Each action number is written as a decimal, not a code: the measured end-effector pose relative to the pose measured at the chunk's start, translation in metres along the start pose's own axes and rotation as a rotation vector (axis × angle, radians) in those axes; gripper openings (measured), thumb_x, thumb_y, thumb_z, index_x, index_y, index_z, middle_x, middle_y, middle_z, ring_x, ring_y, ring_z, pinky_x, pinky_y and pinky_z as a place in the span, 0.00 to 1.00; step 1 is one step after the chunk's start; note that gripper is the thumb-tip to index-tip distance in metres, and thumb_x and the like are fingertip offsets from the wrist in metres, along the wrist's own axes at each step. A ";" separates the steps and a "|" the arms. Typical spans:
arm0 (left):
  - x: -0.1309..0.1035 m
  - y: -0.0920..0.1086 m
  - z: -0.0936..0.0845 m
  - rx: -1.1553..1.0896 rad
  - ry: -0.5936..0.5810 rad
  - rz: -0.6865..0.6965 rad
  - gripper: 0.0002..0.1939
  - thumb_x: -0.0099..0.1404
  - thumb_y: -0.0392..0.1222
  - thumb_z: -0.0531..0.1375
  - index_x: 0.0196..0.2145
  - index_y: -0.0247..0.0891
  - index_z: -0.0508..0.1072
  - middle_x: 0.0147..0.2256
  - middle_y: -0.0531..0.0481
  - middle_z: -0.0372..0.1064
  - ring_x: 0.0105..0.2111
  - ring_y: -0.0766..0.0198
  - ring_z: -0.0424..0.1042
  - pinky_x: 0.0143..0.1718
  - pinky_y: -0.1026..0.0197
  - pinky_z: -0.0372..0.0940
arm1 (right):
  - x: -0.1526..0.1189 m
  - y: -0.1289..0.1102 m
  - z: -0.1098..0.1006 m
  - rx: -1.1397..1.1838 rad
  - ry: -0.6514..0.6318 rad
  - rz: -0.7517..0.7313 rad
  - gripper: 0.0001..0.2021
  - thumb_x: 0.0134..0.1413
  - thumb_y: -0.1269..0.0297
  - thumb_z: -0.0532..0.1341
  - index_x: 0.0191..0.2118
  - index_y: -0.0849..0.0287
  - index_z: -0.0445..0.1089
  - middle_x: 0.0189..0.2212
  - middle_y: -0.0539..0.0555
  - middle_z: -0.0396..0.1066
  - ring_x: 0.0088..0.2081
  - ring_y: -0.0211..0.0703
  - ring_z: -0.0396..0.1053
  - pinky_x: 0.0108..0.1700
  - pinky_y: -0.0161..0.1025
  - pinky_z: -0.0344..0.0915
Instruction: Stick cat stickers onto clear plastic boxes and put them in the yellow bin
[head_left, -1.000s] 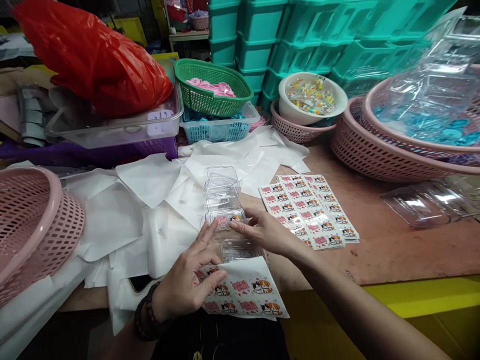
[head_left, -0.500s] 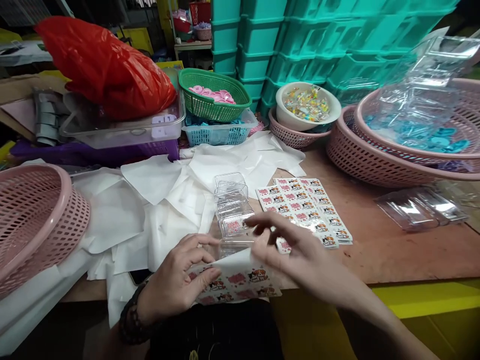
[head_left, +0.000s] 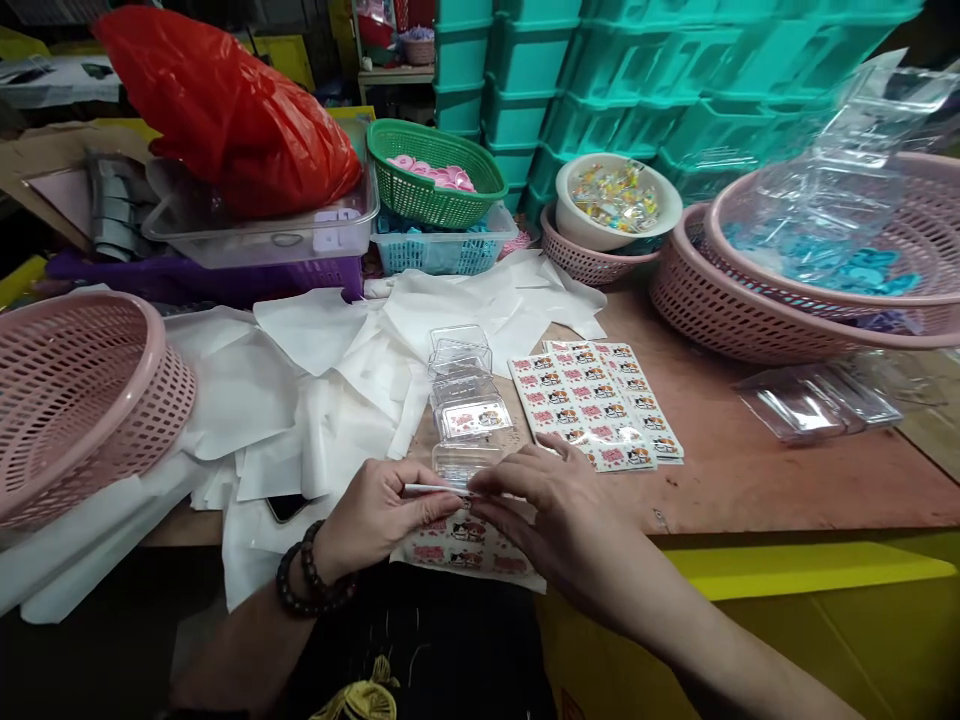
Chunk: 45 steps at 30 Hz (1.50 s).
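My left hand (head_left: pixel 390 515) pinches the folded top edge of a sticker sheet (head_left: pixel 480 545) printed with cats and red lettering. Thumb and fingers of my right hand (head_left: pixel 547 495) close on the same edge, just to the right of my left thumb. The sheet hangs over the table's front edge. Right behind my hands lie clear plastic cases (head_left: pixel 457 360) in an overlapping row; the nearer one bears a cat sticker (head_left: pixel 472 418). More sticker sheets (head_left: pixel 592 405) are stacked to the right of the row.
White backing papers (head_left: pixel 247 390) cover the left and middle. Pink baskets stand at the left (head_left: pixel 161 400) and right (head_left: pixel 690 290). Clear plastic pieces (head_left: pixel 814 400) lie at right. Behind are a green basket (head_left: pixel 435 200), a white bowl (head_left: pixel 585 225), a red bag (head_left: pixel 240 120) and teal crates (head_left: pixel 525 110).
My right hand has come down onto the sheet's edge, its fingers closing. The sheet's top has folded over. The sticker on the nearer case is now uncovered. The view has shifted slightly.
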<state>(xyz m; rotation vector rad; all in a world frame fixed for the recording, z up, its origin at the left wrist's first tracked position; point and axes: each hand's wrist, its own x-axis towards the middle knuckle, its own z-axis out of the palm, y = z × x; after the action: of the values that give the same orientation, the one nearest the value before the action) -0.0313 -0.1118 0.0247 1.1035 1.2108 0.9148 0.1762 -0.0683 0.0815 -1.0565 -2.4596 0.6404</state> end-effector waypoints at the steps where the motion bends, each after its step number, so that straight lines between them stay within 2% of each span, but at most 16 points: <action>1: -0.001 -0.001 0.002 -0.004 0.006 0.010 0.16 0.59 0.51 0.68 0.29 0.32 0.80 0.25 0.48 0.76 0.25 0.67 0.73 0.27 0.68 0.68 | 0.000 -0.002 0.001 0.030 0.009 0.001 0.03 0.58 0.66 0.65 0.34 0.54 0.76 0.28 0.49 0.79 0.31 0.42 0.74 0.51 0.50 0.65; 3: -0.002 -0.003 0.004 -0.052 0.006 -0.002 0.18 0.58 0.52 0.69 0.31 0.32 0.80 0.25 0.48 0.76 0.24 0.66 0.73 0.26 0.67 0.69 | -0.001 -0.002 0.004 0.103 0.046 0.029 0.06 0.59 0.67 0.64 0.31 0.54 0.75 0.26 0.46 0.78 0.26 0.38 0.73 0.51 0.46 0.66; 7: -0.002 -0.007 0.008 -0.190 -0.047 -0.078 0.24 0.50 0.49 0.74 0.42 0.33 0.79 0.33 0.46 0.79 0.29 0.61 0.77 0.30 0.62 0.73 | -0.006 0.005 0.014 0.100 0.180 -0.005 0.05 0.60 0.67 0.63 0.34 0.53 0.75 0.28 0.45 0.79 0.27 0.36 0.74 0.52 0.45 0.67; 10: 0.000 -0.007 0.010 -0.231 -0.064 -0.055 0.18 0.55 0.50 0.71 0.37 0.32 0.80 0.31 0.46 0.79 0.32 0.60 0.77 0.36 0.60 0.73 | -0.014 0.011 0.026 -0.117 0.371 -0.218 0.06 0.61 0.70 0.61 0.37 0.53 0.76 0.37 0.51 0.81 0.36 0.40 0.77 0.56 0.49 0.64; 13: 0.003 -0.006 0.012 -0.316 -0.093 -0.042 0.18 0.55 0.53 0.71 0.33 0.32 0.80 0.29 0.47 0.78 0.33 0.59 0.76 0.41 0.58 0.71 | -0.023 0.017 0.038 -0.455 0.565 -0.567 0.06 0.57 0.71 0.63 0.36 0.51 0.76 0.45 0.49 0.79 0.46 0.41 0.75 0.61 0.48 0.61; 15: 0.003 -0.008 0.012 -0.366 -0.133 -0.084 0.20 0.53 0.52 0.72 0.33 0.32 0.80 0.29 0.48 0.77 0.32 0.60 0.76 0.41 0.58 0.70 | -0.026 0.021 0.042 -0.581 0.562 -0.691 0.07 0.57 0.69 0.63 0.36 0.48 0.76 0.44 0.45 0.80 0.48 0.40 0.74 0.62 0.45 0.60; 19: -0.001 -0.011 0.006 -0.287 -0.160 -0.152 0.20 0.48 0.50 0.75 0.29 0.31 0.77 0.24 0.51 0.73 0.25 0.68 0.70 0.30 0.65 0.66 | -0.025 0.021 0.037 -0.345 0.395 -0.516 0.12 0.60 0.71 0.57 0.43 0.50 0.76 0.41 0.50 0.80 0.44 0.43 0.76 0.58 0.50 0.65; 22: -0.004 -0.003 -0.007 -0.165 -0.208 -0.181 0.17 0.48 0.48 0.74 0.26 0.32 0.77 0.21 0.52 0.71 0.21 0.71 0.65 0.22 0.69 0.60 | -0.023 0.015 0.028 -0.135 0.374 -0.505 0.12 0.62 0.70 0.57 0.43 0.49 0.76 0.37 0.50 0.81 0.40 0.42 0.76 0.56 0.50 0.67; 27: -0.001 0.031 -0.024 -0.067 -0.241 -0.148 0.13 0.52 0.47 0.72 0.28 0.33 0.78 0.22 0.52 0.71 0.21 0.71 0.65 0.23 0.70 0.60 | -0.026 -0.003 0.023 -0.209 0.369 -0.454 0.14 0.58 0.73 0.64 0.43 0.42 0.76 0.39 0.45 0.81 0.44 0.44 0.78 0.58 0.49 0.68; 30: 0.004 0.041 -0.027 -0.067 -0.209 -0.148 0.15 0.60 0.51 0.66 0.33 0.33 0.80 0.24 0.52 0.72 0.23 0.68 0.66 0.25 0.67 0.64 | -0.019 -0.005 0.016 -0.107 0.320 -0.461 0.16 0.56 0.75 0.65 0.41 0.40 0.76 0.39 0.43 0.80 0.46 0.45 0.77 0.57 0.48 0.69; 33: 0.008 0.047 -0.030 0.022 -0.161 -0.119 0.16 0.65 0.51 0.62 0.39 0.34 0.80 0.31 0.47 0.76 0.29 0.63 0.73 0.32 0.63 0.70 | 0.019 0.015 -0.007 0.114 0.314 -0.274 0.05 0.60 0.63 0.63 0.37 0.45 0.75 0.36 0.49 0.80 0.41 0.47 0.77 0.49 0.48 0.72; 35: 0.014 0.054 -0.034 0.168 -0.092 -0.031 0.14 0.65 0.48 0.62 0.40 0.35 0.80 0.37 0.44 0.77 0.34 0.60 0.75 0.36 0.61 0.72 | 0.058 0.040 -0.024 0.271 0.351 -0.014 0.08 0.60 0.55 0.62 0.35 0.52 0.73 0.33 0.55 0.78 0.35 0.45 0.75 0.41 0.45 0.72; 38: 0.030 0.064 -0.036 0.370 -0.047 0.134 0.10 0.63 0.43 0.63 0.39 0.39 0.82 0.57 0.40 0.69 0.53 0.51 0.71 0.44 0.58 0.73 | 0.116 0.081 -0.035 0.578 0.102 0.254 0.17 0.52 0.48 0.66 0.30 0.58 0.68 0.26 0.53 0.73 0.24 0.37 0.66 0.26 0.37 0.64; 40: 0.047 0.065 -0.036 0.400 -0.077 0.161 0.08 0.61 0.43 0.65 0.37 0.40 0.83 0.67 0.44 0.54 0.65 0.44 0.56 0.46 0.56 0.73 | 0.143 0.103 -0.030 0.703 -0.080 0.377 0.19 0.46 0.48 0.69 0.28 0.60 0.67 0.23 0.51 0.70 0.21 0.32 0.60 0.22 0.33 0.56; 42: 0.063 0.061 -0.033 0.375 -0.089 0.145 0.09 0.59 0.45 0.67 0.35 0.39 0.83 0.68 0.43 0.51 0.68 0.41 0.48 0.46 0.55 0.74 | 0.158 0.116 -0.022 0.730 -0.172 0.462 0.19 0.44 0.51 0.70 0.28 0.60 0.66 0.23 0.49 0.69 0.20 0.30 0.57 0.21 0.32 0.52; 45: 0.083 0.051 -0.031 0.313 -0.060 0.147 0.15 0.56 0.44 0.68 0.41 0.37 0.81 0.59 0.36 0.67 0.64 0.44 0.60 0.47 0.55 0.74 | 0.168 0.122 -0.013 0.699 -0.230 0.523 0.15 0.46 0.56 0.70 0.27 0.60 0.67 0.22 0.49 0.69 0.20 0.30 0.54 0.20 0.32 0.47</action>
<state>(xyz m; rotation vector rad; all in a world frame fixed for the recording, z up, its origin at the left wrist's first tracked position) -0.0483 -0.0157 0.0537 1.4758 1.2635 0.8115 0.1445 0.1354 0.0534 -1.3521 -1.8370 1.7051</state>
